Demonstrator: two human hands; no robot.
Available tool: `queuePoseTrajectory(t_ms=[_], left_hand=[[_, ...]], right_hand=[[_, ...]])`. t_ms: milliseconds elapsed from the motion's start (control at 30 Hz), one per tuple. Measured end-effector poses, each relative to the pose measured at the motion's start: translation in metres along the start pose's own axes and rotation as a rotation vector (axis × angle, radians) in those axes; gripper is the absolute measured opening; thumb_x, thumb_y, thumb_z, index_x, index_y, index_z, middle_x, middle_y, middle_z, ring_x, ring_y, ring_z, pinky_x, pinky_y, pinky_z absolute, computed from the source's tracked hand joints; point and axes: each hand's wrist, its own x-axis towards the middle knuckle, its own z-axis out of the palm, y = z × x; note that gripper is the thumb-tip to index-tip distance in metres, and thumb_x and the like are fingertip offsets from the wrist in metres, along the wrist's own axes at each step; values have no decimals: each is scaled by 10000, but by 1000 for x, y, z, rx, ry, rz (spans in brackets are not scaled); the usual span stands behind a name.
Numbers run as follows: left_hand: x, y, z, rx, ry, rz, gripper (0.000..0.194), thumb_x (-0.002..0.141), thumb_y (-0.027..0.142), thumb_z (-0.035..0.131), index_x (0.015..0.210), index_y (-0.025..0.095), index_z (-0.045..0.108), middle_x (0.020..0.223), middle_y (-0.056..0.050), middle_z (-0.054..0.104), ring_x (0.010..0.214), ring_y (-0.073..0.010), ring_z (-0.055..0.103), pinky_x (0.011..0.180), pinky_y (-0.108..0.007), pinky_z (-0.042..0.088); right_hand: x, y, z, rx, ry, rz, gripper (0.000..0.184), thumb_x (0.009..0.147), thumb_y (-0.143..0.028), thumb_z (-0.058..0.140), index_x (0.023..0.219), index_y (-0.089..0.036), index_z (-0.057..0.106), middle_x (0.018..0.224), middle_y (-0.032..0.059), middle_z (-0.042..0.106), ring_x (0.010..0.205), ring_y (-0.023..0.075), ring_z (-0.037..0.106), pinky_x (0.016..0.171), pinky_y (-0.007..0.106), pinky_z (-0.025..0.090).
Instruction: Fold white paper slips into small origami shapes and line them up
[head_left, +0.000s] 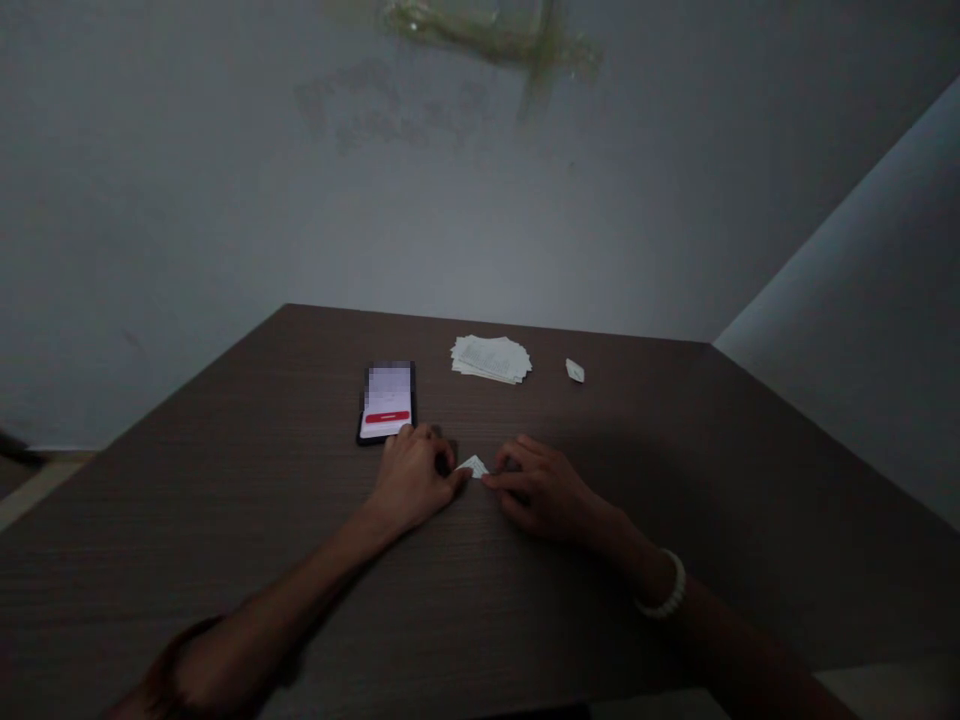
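A small piece of white printed paper [475, 467], folded to a pointed shape, lies on the brown table between my two hands. My left hand [416, 475] has its thumb on the paper's left corner, with the fingers curled beside the lower edge of a phone. From the other side, my right hand [544, 485] pinches the right corner, thumb and forefinger close together. Parts of the paper are hidden under the fingertips. A pale beaded bracelet [670, 585] circles my right wrist.
Beyond my left hand lies a phone [388, 400], its screen lit with a red button. A loose stack of printed paper sheets [491, 358] sits farther back. Right of it is a small folded paper [574, 371]. The brown table [225, 450] meets a stained wall [480, 230].
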Motion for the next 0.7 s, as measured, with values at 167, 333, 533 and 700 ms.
queuePoseTrajectory(t_ms=[167, 333, 533, 700], left_hand=[[0, 0, 0, 7, 1, -50, 209, 759, 410, 633, 715, 221, 709, 902, -72, 627, 912, -296, 528, 787, -425, 407], [3, -4, -3, -16, -40, -72, 184, 756, 372, 623, 710, 219, 714, 912, -73, 646, 914, -298, 544, 781, -425, 418], [4, -6, -5, -43, -66, -81, 168, 751, 351, 622, 715, 216, 715, 871, -73, 664, 909, -311, 560, 783, -440, 419], [3, -6, -6, -36, -33, -62, 156, 740, 365, 639, 720, 231, 716, 855, -73, 658, 885, -302, 562, 774, -421, 411]], right_hand=[[2, 0, 1, 0, 17, 1, 145, 848, -196, 567, 911, -197, 697, 923, 53, 591, 837, 183, 481, 694, 308, 369], [3, 0, 0, 4, 11, 3, 142, 843, -195, 568, 912, -196, 692, 904, 51, 589, 843, 185, 482, 691, 303, 370], [7, -3, 4, -57, 25, 6, 132, 849, -223, 560, 896, -168, 671, 924, 68, 605, 857, 196, 492, 723, 319, 402], [11, -8, 2, -101, 15, -81, 152, 896, -209, 512, 880, -173, 659, 1110, 74, 648, 923, 207, 514, 796, 344, 430]])
